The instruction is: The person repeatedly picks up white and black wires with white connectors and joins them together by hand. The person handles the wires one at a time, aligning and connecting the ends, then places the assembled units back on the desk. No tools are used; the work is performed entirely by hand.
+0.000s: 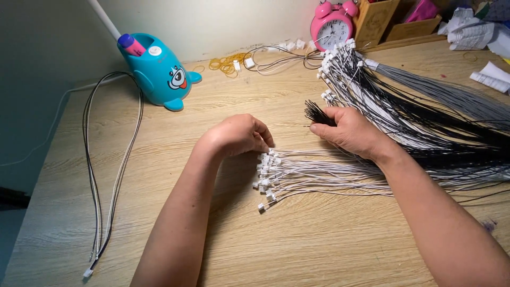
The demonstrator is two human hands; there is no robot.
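The bundle of white wires with small white connectors (276,172) lies on the bench (223,106) with its long axis running left to right, connector ends fanned out at the left. My left hand (239,135) sits just above those connectors, fingers curled down and touching the top ones; I cannot tell whether they pinch anything. It is the nearer hand to the plugs. My right hand (348,130) is just right of it, closed around a tuft of black wire ends (317,113). Behind that, a big sheaf of black, white and grey wires (414,106) sweeps far-left to right. At far left a blue whale-shaped holder (159,72) contains a marker (131,44); a looped wire pair (106,170) lies on the left.
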